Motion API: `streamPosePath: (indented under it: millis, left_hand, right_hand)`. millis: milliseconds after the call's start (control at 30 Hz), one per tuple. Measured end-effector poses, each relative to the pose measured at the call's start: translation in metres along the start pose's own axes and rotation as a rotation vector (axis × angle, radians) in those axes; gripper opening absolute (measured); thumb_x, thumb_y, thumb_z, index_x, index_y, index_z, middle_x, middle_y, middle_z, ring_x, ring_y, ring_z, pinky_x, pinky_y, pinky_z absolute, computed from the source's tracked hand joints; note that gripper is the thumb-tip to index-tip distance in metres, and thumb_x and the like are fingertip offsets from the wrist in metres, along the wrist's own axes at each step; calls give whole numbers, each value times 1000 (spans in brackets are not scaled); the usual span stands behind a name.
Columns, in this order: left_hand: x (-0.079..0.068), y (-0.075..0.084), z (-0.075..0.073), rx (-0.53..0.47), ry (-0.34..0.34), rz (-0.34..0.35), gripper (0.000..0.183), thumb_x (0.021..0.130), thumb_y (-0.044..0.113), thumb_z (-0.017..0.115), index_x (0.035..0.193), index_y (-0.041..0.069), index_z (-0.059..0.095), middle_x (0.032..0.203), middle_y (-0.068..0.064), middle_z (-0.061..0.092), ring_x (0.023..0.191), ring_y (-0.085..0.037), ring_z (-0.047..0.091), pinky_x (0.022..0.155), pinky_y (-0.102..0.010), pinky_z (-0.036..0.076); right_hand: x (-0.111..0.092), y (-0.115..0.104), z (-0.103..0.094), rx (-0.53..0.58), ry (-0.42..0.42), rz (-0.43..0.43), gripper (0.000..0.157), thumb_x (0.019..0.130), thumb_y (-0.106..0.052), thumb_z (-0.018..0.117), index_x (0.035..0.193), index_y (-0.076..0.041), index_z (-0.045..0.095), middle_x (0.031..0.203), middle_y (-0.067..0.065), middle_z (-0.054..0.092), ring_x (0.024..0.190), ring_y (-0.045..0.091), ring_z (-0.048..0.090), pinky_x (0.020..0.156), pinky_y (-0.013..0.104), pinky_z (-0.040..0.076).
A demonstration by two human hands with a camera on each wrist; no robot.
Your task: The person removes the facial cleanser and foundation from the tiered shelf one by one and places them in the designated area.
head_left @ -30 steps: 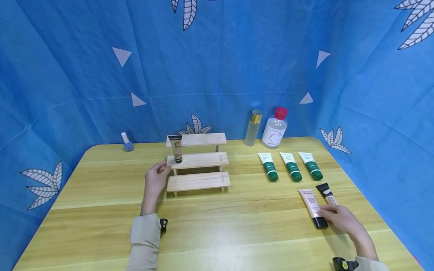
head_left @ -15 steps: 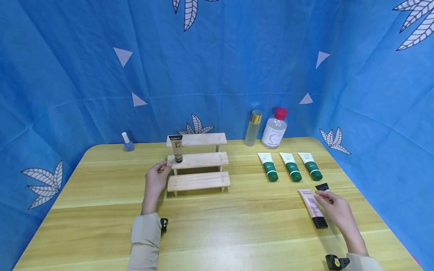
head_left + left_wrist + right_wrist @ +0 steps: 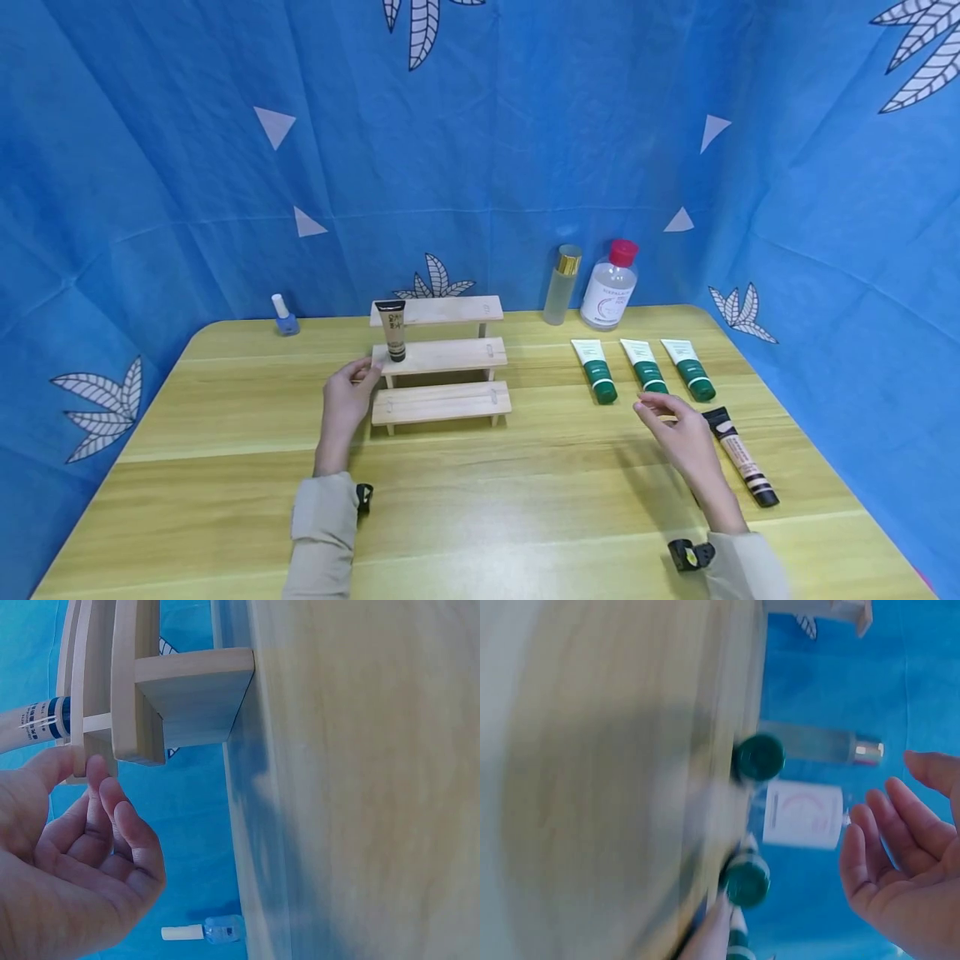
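A three-step wooden display stand [image 3: 439, 357] stands at the back of the table. My left hand [image 3: 349, 395] pinches the left end of its middle step between thumb and fingers, as the left wrist view shows. Upright on that step is a small beige tube [image 3: 393, 332] with a black cap. My right hand [image 3: 678, 433] hovers over the table in front of the green-and-white tubes [image 3: 602, 381], its fingers loosely bent and nothing between them. A pink tube [image 3: 708, 935] lies blurred below in the right wrist view; my forearm mostly hides it in the head view.
A black-and-pink tube [image 3: 742, 461] lies right of my right hand. Behind the green tubes are a gold-capped bottle [image 3: 561, 287] and a clear bottle with a red cap [image 3: 609, 287]. Blue nail polish [image 3: 285, 317] stands at the back left. Blue cloth surrounds the table's back and sides.
My right hand has moved off the pink tube, up and to the left, uncovering the black-and-pink tube. My left hand stays on the stand.
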State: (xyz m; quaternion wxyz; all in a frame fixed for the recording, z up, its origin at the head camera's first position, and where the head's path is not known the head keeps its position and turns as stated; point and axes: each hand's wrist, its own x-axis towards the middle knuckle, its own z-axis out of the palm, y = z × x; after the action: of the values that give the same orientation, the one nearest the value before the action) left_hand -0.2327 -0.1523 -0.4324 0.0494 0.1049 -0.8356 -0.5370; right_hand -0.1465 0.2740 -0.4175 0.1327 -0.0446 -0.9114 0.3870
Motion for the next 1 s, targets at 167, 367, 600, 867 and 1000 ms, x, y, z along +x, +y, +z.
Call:
streamPosePath:
  millis: [167, 367, 600, 867, 1000]
  left_hand:
    - [-1, 1, 0, -1, 0, 1, 46, 97, 30, 54, 131, 0, 54, 116, -20, 59, 101, -28, 54, 74, -29, 42]
    - [1, -2, 1, 1, 8, 2, 44, 97, 28, 55, 131, 0, 55, 115, -21, 59, 103, -29, 54, 80, -34, 43]
    - [2, 0, 0, 5, 7, 0, 44, 97, 29, 55, 131, 0, 55, 116, -22, 59, 103, -29, 54, 79, -33, 42]
    - [3, -2, 1, -10, -4, -14, 45, 97, 31, 54, 132, 2, 54, 117, -21, 59, 105, -30, 54, 83, -37, 44]
    - [3, -2, 1, -9, -7, -20, 46, 97, 31, 54, 132, 3, 54, 118, -20, 58, 105, -30, 54, 83, -37, 44]
  right_hand:
    - [8, -11, 18, 56, 4, -43, 34, 92, -21, 64, 116, 3, 63, 111, 18, 64, 91, 10, 58, 72, 10, 45]
    - [14, -24, 34, 96, -22, -57, 33, 90, -15, 66, 116, 4, 62, 111, 18, 62, 95, 25, 59, 74, 18, 48]
    - [20, -40, 49, 134, -38, -80, 31, 88, -14, 68, 115, 2, 64, 109, 19, 64, 94, 26, 59, 77, 23, 49]
    - [24, -58, 66, 186, -69, -146, 31, 86, -9, 70, 113, 4, 63, 108, 19, 64, 95, 29, 61, 77, 30, 51]
    - [25, -68, 75, 191, -89, -158, 30, 86, -9, 70, 112, 3, 64, 107, 17, 64, 96, 29, 61, 78, 35, 51]
